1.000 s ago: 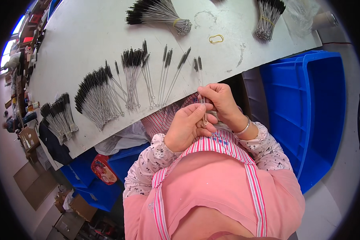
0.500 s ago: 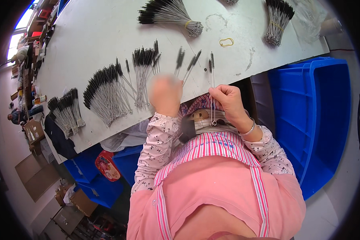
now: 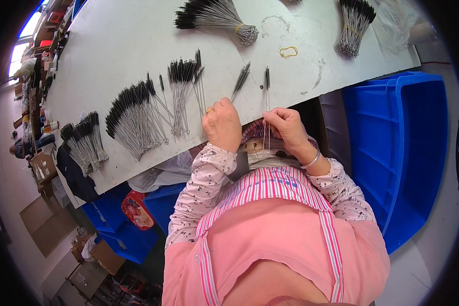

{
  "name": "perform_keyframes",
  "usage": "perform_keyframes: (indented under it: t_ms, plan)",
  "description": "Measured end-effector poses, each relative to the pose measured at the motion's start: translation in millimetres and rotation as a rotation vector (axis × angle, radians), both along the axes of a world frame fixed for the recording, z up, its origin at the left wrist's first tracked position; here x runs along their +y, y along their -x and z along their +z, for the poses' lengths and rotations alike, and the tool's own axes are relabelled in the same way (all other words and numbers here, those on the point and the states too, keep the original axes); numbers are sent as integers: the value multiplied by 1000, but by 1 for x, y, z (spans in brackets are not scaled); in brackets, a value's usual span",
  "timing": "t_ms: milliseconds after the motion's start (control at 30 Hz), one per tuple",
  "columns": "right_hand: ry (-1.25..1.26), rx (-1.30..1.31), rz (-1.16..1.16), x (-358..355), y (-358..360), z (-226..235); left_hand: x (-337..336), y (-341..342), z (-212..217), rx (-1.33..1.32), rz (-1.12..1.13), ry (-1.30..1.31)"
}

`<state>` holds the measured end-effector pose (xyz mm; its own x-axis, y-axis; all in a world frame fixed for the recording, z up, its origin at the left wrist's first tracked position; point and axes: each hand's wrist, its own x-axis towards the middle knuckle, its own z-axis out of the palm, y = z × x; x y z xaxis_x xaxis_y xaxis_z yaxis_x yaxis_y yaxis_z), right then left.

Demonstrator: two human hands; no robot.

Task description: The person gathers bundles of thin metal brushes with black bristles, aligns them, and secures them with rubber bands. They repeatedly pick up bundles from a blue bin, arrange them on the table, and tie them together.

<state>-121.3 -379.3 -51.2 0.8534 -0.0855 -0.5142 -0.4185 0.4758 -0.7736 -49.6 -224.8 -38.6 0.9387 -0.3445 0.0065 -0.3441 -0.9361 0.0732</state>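
Two bare hands at the near edge of one table (image 3: 122,46). In the right hand (image 3: 286,127), thumb and fingers pinched shut on upright brushes (image 3: 267,79), black heads pointing far; exact count hidden by overlap. One bracelet (image 3: 312,160) on that wrist. Just left, the left hand (image 3: 222,125), with one ring (image 3: 209,110), fingers curled by the stems of a few more brushes (image 3: 241,80); impossible to tell whether gripping. Farther left, three loose heaps (image 3: 132,125). On the far side, two banded bundles (image 3: 353,31), with one loose yellow band (image 3: 288,52) between. To the right, one big blue bin (image 3: 370,132).
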Motion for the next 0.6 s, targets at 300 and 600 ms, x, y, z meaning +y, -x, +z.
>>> perform_keyframes:
  t_ms: [300,600]
  plan:
    - [-79,-74,67,2,1,15,16,-9,34,1106,493,1245]
    - [-188,117,272,7,-8,38,21,35,38,1639,847,1748]
